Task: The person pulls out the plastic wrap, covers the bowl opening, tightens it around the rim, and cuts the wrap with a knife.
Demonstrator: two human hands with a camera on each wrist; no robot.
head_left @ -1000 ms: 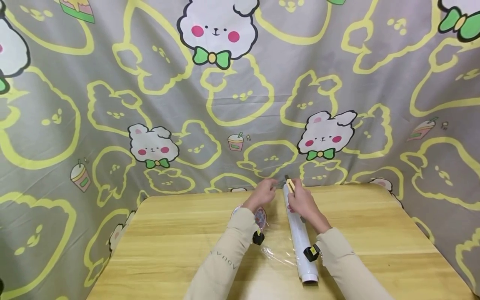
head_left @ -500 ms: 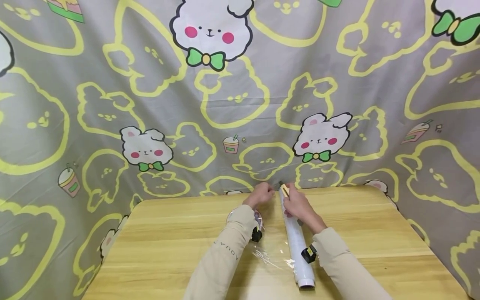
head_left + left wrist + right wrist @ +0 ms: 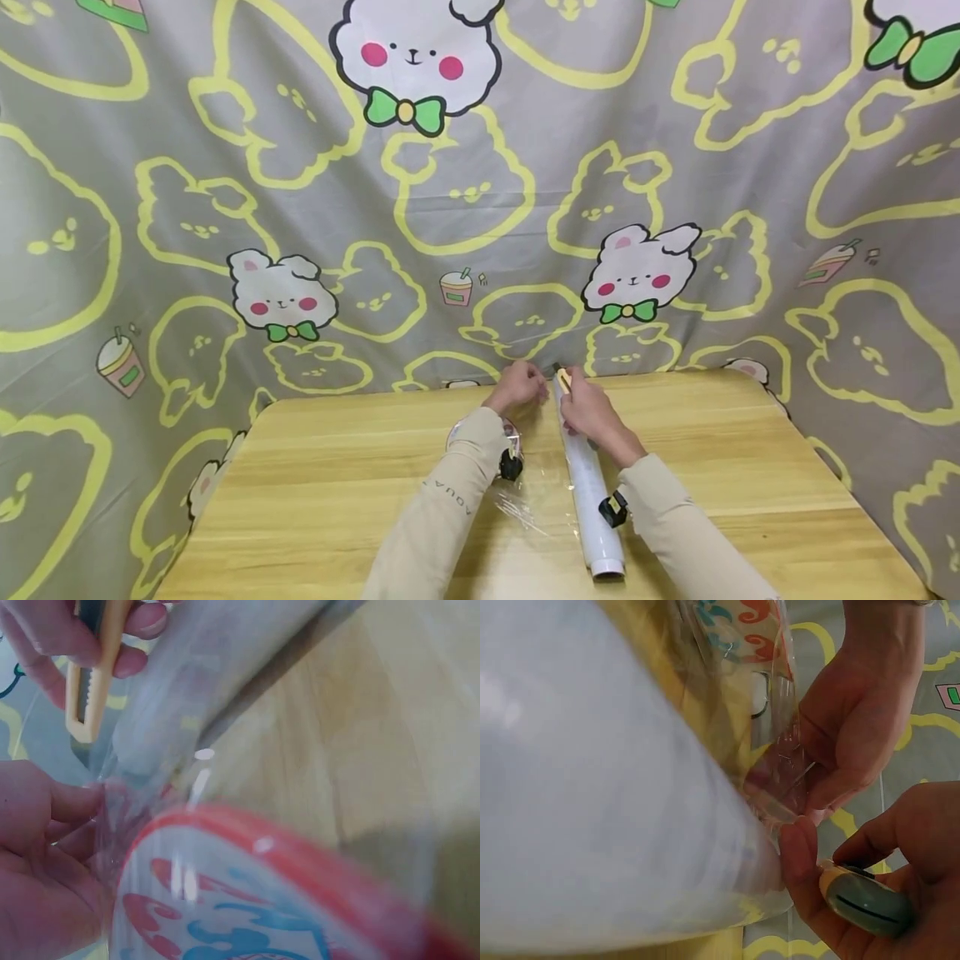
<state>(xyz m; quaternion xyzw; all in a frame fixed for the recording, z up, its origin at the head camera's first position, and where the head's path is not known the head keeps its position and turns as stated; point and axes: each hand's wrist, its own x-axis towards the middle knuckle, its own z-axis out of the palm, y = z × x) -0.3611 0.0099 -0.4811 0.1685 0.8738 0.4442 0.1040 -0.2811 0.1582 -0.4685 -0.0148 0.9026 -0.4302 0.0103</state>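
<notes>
My right hand (image 3: 595, 412) grips a yellow utility knife (image 3: 112, 645), its blade end at the far end of a white roll of clear plastic film (image 3: 592, 500). Left of the roll, my left hand (image 3: 519, 386) pinches the edge of the film sheet (image 3: 120, 817) that comes off the roll. Film stretches leftward over the table. Beneath it lies a round dish (image 3: 255, 832) with a red rim and a red and blue pattern. In the head view, my left sleeve hides part of that dish. The blade's contact with the film is too blurred to tell.
The wooden table (image 3: 315, 475) carries the roll, which points away from me. A grey curtain (image 3: 525, 208) with cartoon rabbits hangs close behind the table's far edge and along both sides. Black wrist cameras (image 3: 613, 508) sit at my cuffs.
The head view has shifted slightly. My right hand has brought the knife a little nearer to me at the roll's far end. The left hand keeps its pinch on the film.
</notes>
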